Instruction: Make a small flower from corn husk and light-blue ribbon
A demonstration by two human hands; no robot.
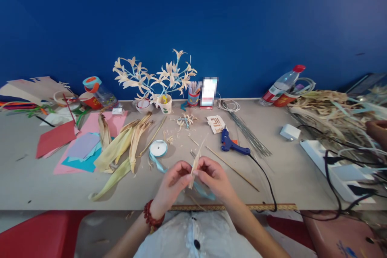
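A pale, narrow strip of corn husk (pixel 196 159) stands nearly upright between my two hands, close to the table's front edge. My left hand (pixel 177 179) pinches it from the left, thumb and fingertips together. From the right, my right hand (pixel 213 175) grips the same strip with thumb and forefinger. Light-blue ribbon (pixel 204 191) lies under the hands, and its spool (pixel 158 148) rests just left of them. To the right are a thin stick (pixel 232 168) and a blue glue gun (pixel 234 144) with a black cord.
Dried corn husks (pixel 121 145) lie on coloured paper (pixel 59 139) at left. Husk flowers stand in a white cup (pixel 165 105) by the wall. Wires (pixel 249 133), a bottle (pixel 281 84) and a power strip (pixel 323 171) are at right. Another person's hand (pixel 377 131) shows at the right edge.
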